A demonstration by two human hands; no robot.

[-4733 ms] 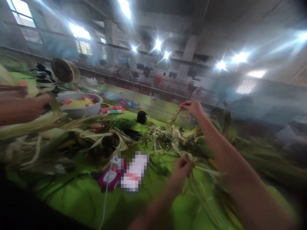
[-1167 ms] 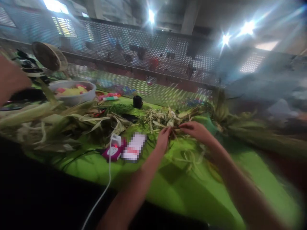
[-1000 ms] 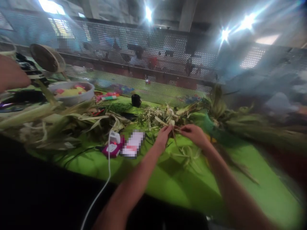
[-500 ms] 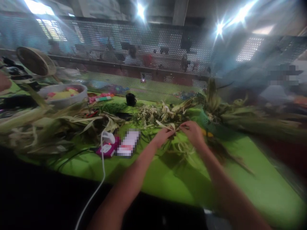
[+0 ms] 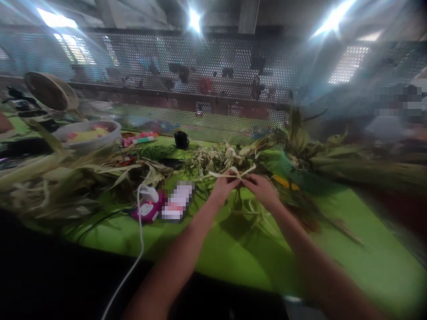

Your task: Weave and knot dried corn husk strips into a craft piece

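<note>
Closely, left hand (image 5: pixel 224 187) and right hand (image 5: pixel 262 189) side by side, each grip pinching pale husk strip (image 5: pixel 239 176); exact finger contact blurred; white cable (image 5: pixel 142 235) cut off at bottom edge

The 1 view looks out from the person's head, above the near edge of the green table (image 5: pixel 213 255), facing forward and slanting only shallowly down. The 2 forearms (image 5: pixel 187 244) enter from below and run away from the viewpoint, setting the left hand (image 5: pixel 222 189) and right hand (image 5: pixel 263 189) just below mid-view, nearer than the perforated panel (image 5: pixel 133 53) beyond. The wide field reaches up to a bright light (image 5: pixel 194 20) overhead.
</note>
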